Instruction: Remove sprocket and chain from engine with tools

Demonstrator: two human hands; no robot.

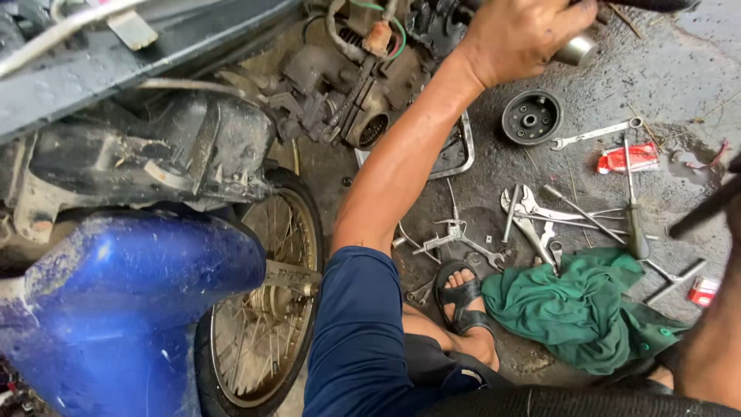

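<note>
The motorcycle's fender (131, 286) is deep blue, scuffed with pale dust. The wheel (262, 324) has a black tyre and rusty silver spokes. The sleeve (359, 324) is navy. The rag (575, 309) on the floor is green, the sandal (463, 297) black. A small packet (629, 158) is red and white. The wrenches (532, 216) are bright silver, the floor (679, 69) wet dark grey.

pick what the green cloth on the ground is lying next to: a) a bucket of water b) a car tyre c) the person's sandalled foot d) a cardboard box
c, the green cloth lies crumpled on the wet ground right beside the sandalled foot, with pliers and a screwdriver just above it.
</note>
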